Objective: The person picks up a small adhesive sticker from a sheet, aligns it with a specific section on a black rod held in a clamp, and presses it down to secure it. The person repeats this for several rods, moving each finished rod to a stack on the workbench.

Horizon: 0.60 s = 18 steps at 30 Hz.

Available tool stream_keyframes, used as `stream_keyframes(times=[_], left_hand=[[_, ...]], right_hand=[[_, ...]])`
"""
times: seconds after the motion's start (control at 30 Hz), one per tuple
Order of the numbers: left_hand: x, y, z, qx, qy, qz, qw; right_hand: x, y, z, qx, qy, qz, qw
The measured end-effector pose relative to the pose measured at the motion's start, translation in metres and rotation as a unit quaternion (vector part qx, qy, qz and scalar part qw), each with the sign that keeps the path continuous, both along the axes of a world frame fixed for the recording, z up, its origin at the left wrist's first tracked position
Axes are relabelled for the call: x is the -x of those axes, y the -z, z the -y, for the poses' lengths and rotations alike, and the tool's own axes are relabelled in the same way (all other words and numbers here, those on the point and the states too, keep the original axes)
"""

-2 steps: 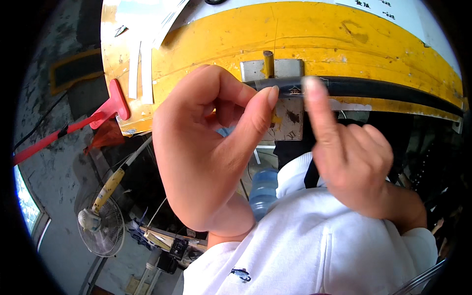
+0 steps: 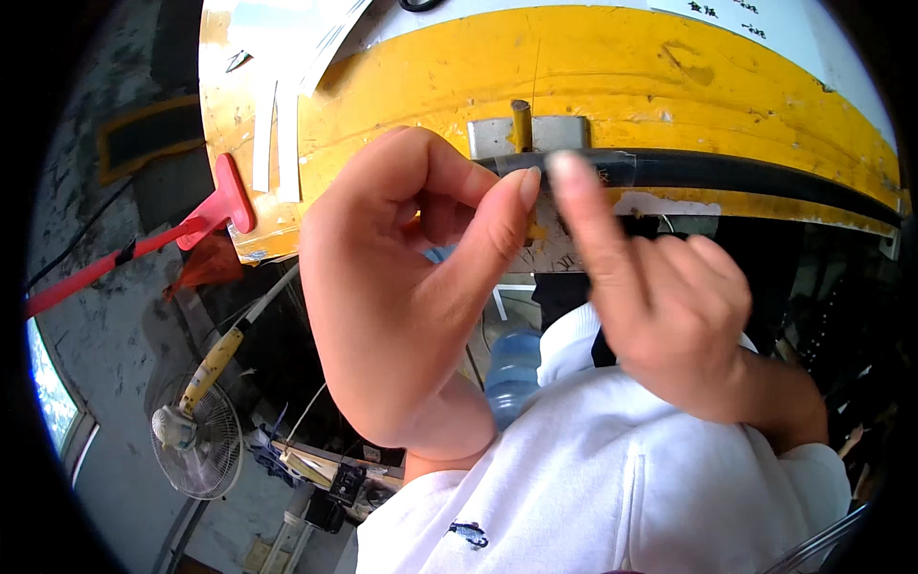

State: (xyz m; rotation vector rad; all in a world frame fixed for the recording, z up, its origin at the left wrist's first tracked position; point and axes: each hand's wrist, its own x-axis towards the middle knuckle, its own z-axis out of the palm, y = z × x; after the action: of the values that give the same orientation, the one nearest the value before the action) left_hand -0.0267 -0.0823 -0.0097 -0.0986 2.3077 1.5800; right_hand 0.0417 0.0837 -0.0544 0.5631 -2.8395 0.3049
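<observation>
A black, rounded strip (image 2: 746,175) runs along the near edge of the yellow table, with a piece of clear film (image 2: 622,168) bearing small gold characters lying on it. My left hand (image 2: 402,277) is bent over at the wrist, thumb and forefinger pinched together in front of the strip; whatever is between the fingertips is hidden. Just right of that pinch, my right hand (image 2: 669,306) reaches out its forefinger over the film, the tip blurred by motion. Its other fingers are curled, and nothing shows in them. Behind both hands is a metal plate (image 2: 562,132) with an upright peg (image 2: 521,124).
The yellow table (image 2: 411,81) carries narrow white strips (image 2: 288,143) at left and white sheets (image 2: 813,38) at far right. A red T-shaped handle (image 2: 229,194) juts by the left corner. Below are a fan (image 2: 196,440) and a blue water bottle (image 2: 513,368).
My right forefinger has slid left along the film toward my left thumb, uncovering the film's right part. My left hand keeps its pinch in nearly the same place.
</observation>
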Motion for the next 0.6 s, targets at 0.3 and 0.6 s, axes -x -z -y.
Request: stream_keyframes(times=[0.3,0.6], left_hand=[[-0.004,0.003,0.001,0.014,-0.011,-0.016,1.0],[-0.019,-0.028,-0.015,0.001,-0.035,-0.141,0.989]], right_hand=[[0.005,-0.011,-0.066,-0.044,0.025,-0.092,0.995],[0.006,-0.047,-0.094,0.024,0.0,-0.096,0.995]])
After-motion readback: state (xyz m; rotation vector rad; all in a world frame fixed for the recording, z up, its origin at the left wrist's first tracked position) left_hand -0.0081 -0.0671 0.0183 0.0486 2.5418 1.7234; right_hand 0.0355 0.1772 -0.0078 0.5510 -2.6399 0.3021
